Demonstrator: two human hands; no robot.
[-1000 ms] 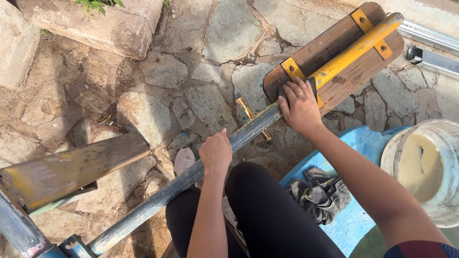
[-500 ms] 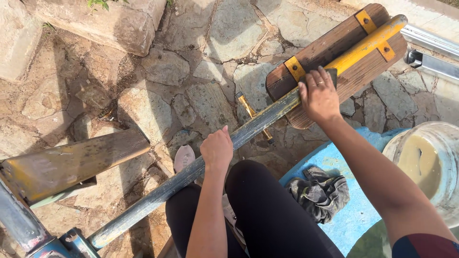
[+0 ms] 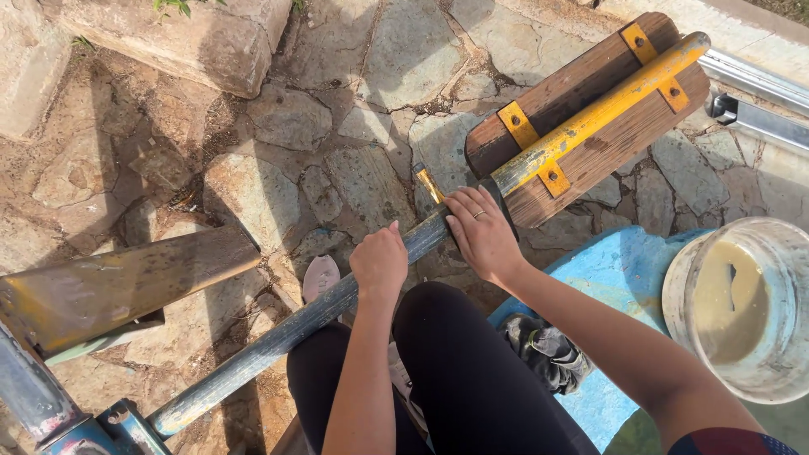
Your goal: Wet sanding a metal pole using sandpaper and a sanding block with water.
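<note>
I have both hands on one long grey-blue metal bar (image 3: 286, 337), which runs diagonally from the lower left of the view up toward the centre. My left hand (image 3: 379, 265) is wrapped around the bar in a closed fist, thumb up, about midway along the visible length. My right hand (image 3: 482, 232) sits just beside it, further up the bar, with the fingers curled over the top of the metal; a ring shows on one finger. Whether the right palm grips fully or only presses down, I cannot tell.

At the upper end, the bar changes to a worn yellow-painted section (image 3: 602, 114). This section lies across a brown wooden seat board (image 3: 590, 84) and is fixed to it by yellow brackets (image 3: 518, 125). At the lower left, the bar meets a blue-painted joint (image 3: 118, 425).

A second weathered wooden board (image 3: 118, 286) lies at the left, well apart from my hands. My legs in black trousers (image 3: 472, 379) pass under the bar. A crumpled dark rag (image 3: 543, 354) lies on a blue surface (image 3: 615, 270) near my right forearm. A white bucket (image 3: 742, 307) holding cloudy beige liquid stands at the right edge. The ground is irregular stone paving (image 3: 337, 126).
</note>
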